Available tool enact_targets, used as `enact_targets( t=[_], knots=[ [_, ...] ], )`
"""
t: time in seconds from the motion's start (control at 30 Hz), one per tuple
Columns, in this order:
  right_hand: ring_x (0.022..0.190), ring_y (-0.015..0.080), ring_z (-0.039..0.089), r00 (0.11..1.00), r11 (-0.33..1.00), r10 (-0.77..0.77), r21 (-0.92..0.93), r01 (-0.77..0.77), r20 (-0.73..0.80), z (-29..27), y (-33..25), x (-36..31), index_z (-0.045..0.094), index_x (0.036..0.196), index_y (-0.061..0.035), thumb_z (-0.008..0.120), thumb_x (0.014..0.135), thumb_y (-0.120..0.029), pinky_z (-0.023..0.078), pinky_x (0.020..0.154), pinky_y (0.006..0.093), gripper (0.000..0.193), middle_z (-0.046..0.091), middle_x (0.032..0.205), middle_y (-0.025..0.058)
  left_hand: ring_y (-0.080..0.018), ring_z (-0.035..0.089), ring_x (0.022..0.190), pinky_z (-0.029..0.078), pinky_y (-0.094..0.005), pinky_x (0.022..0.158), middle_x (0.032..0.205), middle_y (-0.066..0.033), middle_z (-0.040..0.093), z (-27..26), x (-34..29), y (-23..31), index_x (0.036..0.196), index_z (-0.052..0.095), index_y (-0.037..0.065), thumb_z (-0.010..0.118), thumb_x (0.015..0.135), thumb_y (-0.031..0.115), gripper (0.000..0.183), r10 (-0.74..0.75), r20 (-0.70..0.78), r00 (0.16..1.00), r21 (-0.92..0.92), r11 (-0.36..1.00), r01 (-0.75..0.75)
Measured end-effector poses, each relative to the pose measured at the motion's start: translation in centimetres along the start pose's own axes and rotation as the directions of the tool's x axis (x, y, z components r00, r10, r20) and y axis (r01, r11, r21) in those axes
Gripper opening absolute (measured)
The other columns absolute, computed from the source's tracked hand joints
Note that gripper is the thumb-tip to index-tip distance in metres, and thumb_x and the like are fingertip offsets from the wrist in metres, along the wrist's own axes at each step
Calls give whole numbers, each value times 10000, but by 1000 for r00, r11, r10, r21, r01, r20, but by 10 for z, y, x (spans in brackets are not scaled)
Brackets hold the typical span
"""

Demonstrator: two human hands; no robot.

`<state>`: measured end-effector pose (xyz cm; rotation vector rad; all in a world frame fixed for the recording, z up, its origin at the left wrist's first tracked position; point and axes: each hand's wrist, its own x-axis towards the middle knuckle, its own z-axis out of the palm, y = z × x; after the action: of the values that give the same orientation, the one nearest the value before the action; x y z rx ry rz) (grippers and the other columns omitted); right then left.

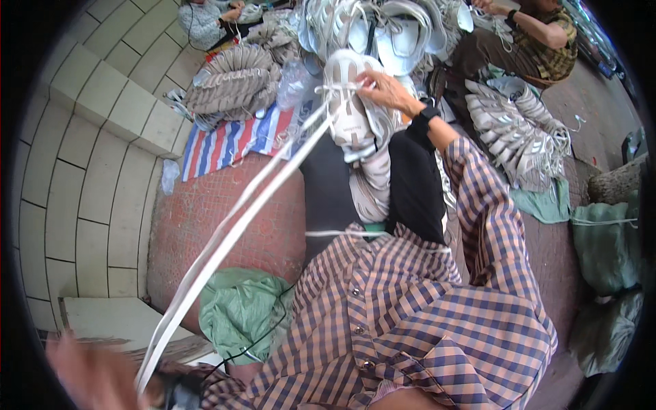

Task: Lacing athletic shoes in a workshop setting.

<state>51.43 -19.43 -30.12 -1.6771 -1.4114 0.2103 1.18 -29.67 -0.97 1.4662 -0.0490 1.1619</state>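
A white and beige sneaker (355, 128) rests between my knees, toe toward me. Two long white shoelace strands (236, 219) run taut from its eyelets down to the lower left. There my left hand (96, 372), blurred by motion, is closed on the strands with the arm stretched out to the side. At the upper part of the sneaker, my right hand (386, 91) has its fingers pinched on the lace by the eyelets. More light shoes (372, 195) lie beneath the sneaker, between my black-clad thighs.
Ahead stands a heap of white shoes (403, 41). Shoe bundles lie at the left (229, 82) and right (516, 133). A striped sheet (229, 143), a green bag (239, 307) and a tiled wall (96, 178) are on my left. Two people sit nearby.
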Motion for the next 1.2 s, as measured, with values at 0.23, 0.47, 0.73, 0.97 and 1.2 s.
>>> enact_targets(
  t=[0.23, 0.47, 0.73, 0.97, 1.2],
  knots=[
    [719, 234, 567, 998, 966, -51, -252, 58, 32, 11, -15, 6, 561, 863, -54, 627, 779, -228, 456, 665, 342, 204, 572, 777, 101, -5, 362, 511, 255, -153, 432, 704, 56, 482, -51, 82, -272, 971, 575, 39, 584, 864, 168, 168, -819, -133, 558, -123, 572, 811],
    [689, 83, 453, 864, 945, -62, 309, -110, 499, -31, -28, 26, 515, 725, -66, 610, 808, -164, 400, 650, 255, 160, 483, 723, -25, -8, 418, 530, 306, -182, 454, 611, 70, 491, -46, 128, -424, 842, 615, 56, 662, 805, 182, 140, -823, -161, 545, 234, 505, 831],
    [788, 37, 511, 956, 708, 7, 674, -212, 293, -14, -25, 6, 572, 779, -62, 660, 820, -127, 416, 714, 201, 117, 577, 820, -28, -76, 498, 594, 408, -228, 556, 676, 0, 569, -38, 114, -489, 752, 563, 26, 691, 744, 132, 167, -542, -223, 810, 448, 681, 579],
    [704, 51, 506, 921, 821, 67, 503, -270, 385, -17, -30, 4, 609, 868, -41, 613, 856, -161, 411, 647, 218, 121, 584, 750, -33, -56, 425, 570, 350, -189, 546, 687, 13, 508, -86, 147, -445, 895, 542, 46, 664, 785, 169, 205, -796, 229, 560, -38, 568, 822],
    [670, 64, 501, 911, 991, 42, 96, -89, 410, -32, -29, 5, 633, 826, -37, 612, 852, -249, 413, 631, 247, 214, 580, 709, -26, -103, 551, 631, 437, -267, 598, 715, -23, 595, -90, 153, -422, 911, 570, 19, 707, 722, 312, 374, -757, 206, 620, 735, 538, 413]
  ],
)
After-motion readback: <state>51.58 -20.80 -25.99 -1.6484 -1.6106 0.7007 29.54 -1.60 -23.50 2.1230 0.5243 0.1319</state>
